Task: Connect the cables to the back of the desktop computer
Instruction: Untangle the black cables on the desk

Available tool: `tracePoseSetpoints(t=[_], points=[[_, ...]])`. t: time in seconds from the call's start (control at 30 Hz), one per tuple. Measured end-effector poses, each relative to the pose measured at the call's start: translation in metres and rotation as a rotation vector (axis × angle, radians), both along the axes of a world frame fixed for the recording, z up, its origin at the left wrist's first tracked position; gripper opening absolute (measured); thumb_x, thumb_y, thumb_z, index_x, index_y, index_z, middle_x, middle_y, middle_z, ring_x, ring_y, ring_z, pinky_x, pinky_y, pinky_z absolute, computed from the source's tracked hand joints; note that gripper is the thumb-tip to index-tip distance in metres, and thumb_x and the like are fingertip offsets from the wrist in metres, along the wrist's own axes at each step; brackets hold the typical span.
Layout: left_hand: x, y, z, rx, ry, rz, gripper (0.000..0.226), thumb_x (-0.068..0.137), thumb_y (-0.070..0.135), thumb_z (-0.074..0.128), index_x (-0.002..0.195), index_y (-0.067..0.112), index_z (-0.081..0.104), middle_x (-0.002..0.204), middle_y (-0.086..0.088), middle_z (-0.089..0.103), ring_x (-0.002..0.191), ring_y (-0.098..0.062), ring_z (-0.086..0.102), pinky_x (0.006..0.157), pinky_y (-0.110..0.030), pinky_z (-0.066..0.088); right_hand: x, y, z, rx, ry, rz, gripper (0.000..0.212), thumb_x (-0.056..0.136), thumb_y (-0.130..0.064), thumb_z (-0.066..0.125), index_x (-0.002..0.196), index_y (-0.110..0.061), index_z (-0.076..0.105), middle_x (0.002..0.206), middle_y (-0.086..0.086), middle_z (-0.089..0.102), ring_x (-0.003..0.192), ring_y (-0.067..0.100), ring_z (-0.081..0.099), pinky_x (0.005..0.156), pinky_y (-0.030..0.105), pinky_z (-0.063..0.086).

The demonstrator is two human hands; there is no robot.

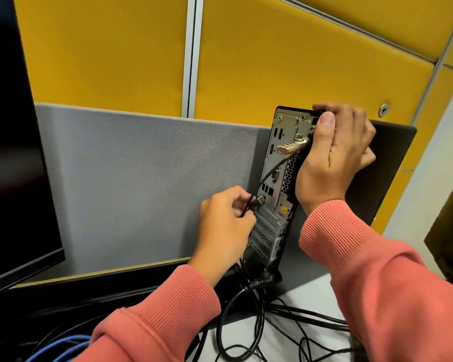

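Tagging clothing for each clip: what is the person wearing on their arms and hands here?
Both arms are in long salmon-pink sleeves of a soft knit, each ending in a ribbed cuff at the wrist: left sleeve, right sleeve. The left hand and right hand are bare: no gloves, rings or watch visible.

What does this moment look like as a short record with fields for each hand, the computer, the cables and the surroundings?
left hand: left hand pinches a black cable plug at the lower rear ports
right hand: right hand grips the top rear edge of the tower
computer: upright black desktop tower, metal rear panel facing the camera
lock: silver cable lock sticks out of the upper rear panel
loose cables: black cables tangled on the white desk; blue cables at lower left
surroundings: dark monitor at left, grey divider, yellow wall panels behind
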State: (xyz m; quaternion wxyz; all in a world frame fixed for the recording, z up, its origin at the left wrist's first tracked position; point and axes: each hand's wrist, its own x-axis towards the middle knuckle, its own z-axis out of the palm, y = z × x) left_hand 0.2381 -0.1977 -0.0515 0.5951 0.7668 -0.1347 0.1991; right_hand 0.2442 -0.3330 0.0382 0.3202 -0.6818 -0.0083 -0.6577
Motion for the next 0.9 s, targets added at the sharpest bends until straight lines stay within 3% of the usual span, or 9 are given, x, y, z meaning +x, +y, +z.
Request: tracePoseSetpoints(t=[0.23,0.4,0.57,0.73,0.9], points=[[0.003,0.003,-0.002,0.158,-0.183,0.030,0.022,0.087,0.001,0.073,0.092,0.021,0.077,0.085,0.006,0.067,0.079,-0.010,0.065,0.076,-0.030,0.056,0.000,0.000,0.000,0.009,-0.002,-0.002,0.036,0.103,-0.037,0.031,0.113,-0.027,0.064,0.117,-0.010,0.055,0.126,0.006,0.040,0.100,0.039,0.026],[0.002,0.004,-0.004,0.022,-0.136,-0.076,0.023,0.086,0.004,0.078,0.096,0.024,0.081,0.089,0.010,0.071,0.082,-0.007,0.070,0.076,-0.014,0.054,0.000,0.000,0.000,0.013,-0.007,0.000,0.036,0.104,-0.037,0.031,0.112,-0.028,0.064,0.117,-0.009,0.056,0.126,0.006,0.040,0.100,0.038,0.026],[0.002,0.003,-0.004,-0.029,-0.097,-0.100,0.018,0.089,0.006,0.075,0.093,0.023,0.080,0.088,0.004,0.073,0.074,-0.004,0.074,0.073,-0.017,0.056,0.000,0.000,0.000,0.014,-0.009,0.006,0.034,0.104,-0.035,0.032,0.113,-0.027,0.064,0.116,-0.010,0.056,0.126,0.008,0.041,0.096,0.033,0.024],[0.010,0.001,-0.006,0.022,-0.148,-0.060,0.020,0.089,0.010,0.075,0.097,0.026,0.081,0.085,0.001,0.070,0.078,-0.019,0.073,0.081,-0.044,0.060,0.000,0.000,-0.001,0.010,-0.017,0.014,0.034,0.104,-0.036,0.032,0.112,-0.027,0.064,0.113,-0.015,0.052,0.126,0.009,0.042,0.095,0.030,0.022],[0.004,-0.005,-0.009,-0.141,-0.157,-0.055,0.025,0.089,0.010,0.076,0.107,0.029,0.077,0.091,0.011,0.074,0.085,-0.009,0.072,0.084,-0.034,0.060,0.001,0.001,-0.002,0.008,-0.029,0.018,0.033,0.105,-0.035,0.032,0.112,-0.028,0.063,0.111,-0.020,0.047,0.125,0.010,0.043,0.096,0.032,0.024]])
